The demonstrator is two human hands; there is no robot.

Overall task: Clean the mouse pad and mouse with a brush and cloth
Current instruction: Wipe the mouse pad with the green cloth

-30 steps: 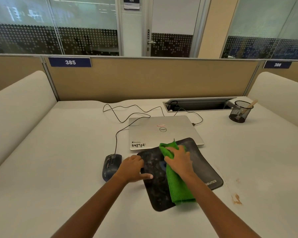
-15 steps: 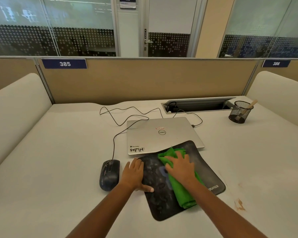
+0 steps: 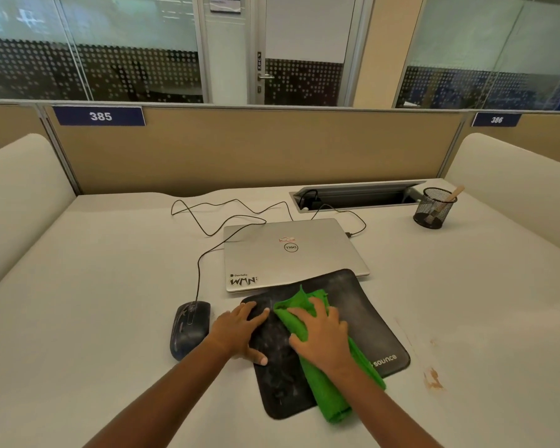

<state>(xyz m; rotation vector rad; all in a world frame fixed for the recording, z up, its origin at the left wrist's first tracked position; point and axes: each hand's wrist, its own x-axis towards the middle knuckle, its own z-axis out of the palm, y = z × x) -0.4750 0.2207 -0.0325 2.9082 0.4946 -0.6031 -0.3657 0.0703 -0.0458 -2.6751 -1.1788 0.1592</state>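
Your right hand (image 3: 322,337) lies flat, fingers spread, pressing the green cloth (image 3: 320,383) onto the dusty mouse pad (image 3: 362,305); your left hand (image 3: 240,331) is open too, pinning the pad's left edge to the counter (image 3: 94,286). The pad's far corner overlaps the closed laptop (image 3: 288,253), so a hard stroke away from you could ride it up or push grit onto the lid. Ease off the left hand and the pad may skid. The mouse (image 3: 189,328) sits just beside your left wrist; an elbow swing could knock it or snag its cable (image 3: 198,273).
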